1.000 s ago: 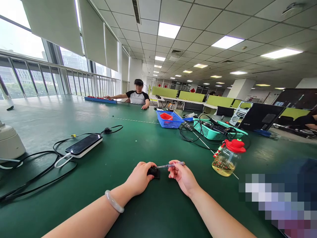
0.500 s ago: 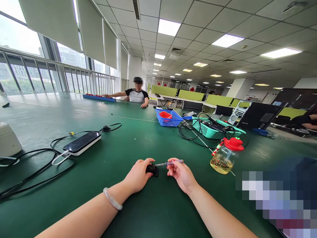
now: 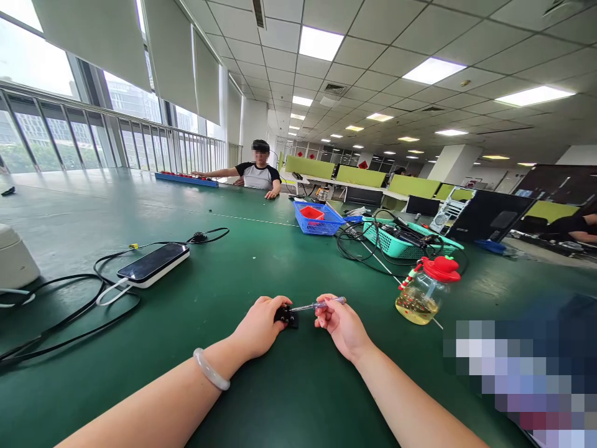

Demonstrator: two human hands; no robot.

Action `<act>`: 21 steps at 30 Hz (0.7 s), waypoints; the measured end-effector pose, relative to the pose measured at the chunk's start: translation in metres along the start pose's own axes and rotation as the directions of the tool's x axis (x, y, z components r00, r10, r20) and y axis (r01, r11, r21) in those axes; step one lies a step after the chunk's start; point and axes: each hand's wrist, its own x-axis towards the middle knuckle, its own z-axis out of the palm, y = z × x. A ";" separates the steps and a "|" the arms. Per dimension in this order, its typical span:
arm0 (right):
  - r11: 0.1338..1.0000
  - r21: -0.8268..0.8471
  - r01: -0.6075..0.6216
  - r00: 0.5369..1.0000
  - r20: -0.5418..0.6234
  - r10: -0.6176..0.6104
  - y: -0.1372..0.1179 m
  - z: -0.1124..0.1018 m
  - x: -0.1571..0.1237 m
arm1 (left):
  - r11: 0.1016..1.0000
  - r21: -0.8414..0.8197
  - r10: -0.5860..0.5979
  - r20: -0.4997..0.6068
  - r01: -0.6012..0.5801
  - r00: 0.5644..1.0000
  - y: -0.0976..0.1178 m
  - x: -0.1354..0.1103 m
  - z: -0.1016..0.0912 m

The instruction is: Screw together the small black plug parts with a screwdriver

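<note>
1. The fingers of the left hand (image 3: 260,325) are gripping the black part (image 3: 291,320), which is resting on the surface (image 3: 233,267), well apart from its far edge; if they are holding loosely, it could be twisting.
2. The fingers of the right hand (image 3: 344,323) are gripping the screwdriver (image 3: 321,305), whose shaft is slanting low; its tip could be slipping into the left fingers.

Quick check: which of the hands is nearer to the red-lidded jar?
Right. The right hand, holding a screwdriver, is left of the red-lidded jar, not touching it. The left hand, on a small black part, is farther left.
</note>
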 end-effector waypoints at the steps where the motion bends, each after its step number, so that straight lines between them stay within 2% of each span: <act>1: 1.000 -0.001 0.000 1.000 0.002 0.000 0.000 0.000 0.000 | 1.000 0.002 0.010 -0.001 -0.010 1.000 0.000 0.000 0.000; 6: 1.000 -0.023 0.006 1.000 0.002 -0.006 -0.001 0.003 -0.002 | 0.999 0.009 0.035 -0.004 -0.035 0.999 -0.002 0.001 0.001; 13: 0.959 -0.251 0.133 0.989 -0.032 -0.145 -0.001 0.005 -0.005 | 1.000 -0.008 0.028 -0.008 -0.028 1.000 -0.003 0.001 0.001; 19: 0.948 -0.182 0.262 0.953 -0.105 -0.283 -0.004 0.004 -0.006 | 0.999 0.008 0.034 -0.010 -0.034 0.999 0.000 0.000 0.000; 21: 0.933 -0.212 0.291 0.939 -0.126 -0.321 -0.004 0.004 -0.007 | 0.999 0.006 0.035 -0.013 -0.035 0.999 0.000 -0.001 0.000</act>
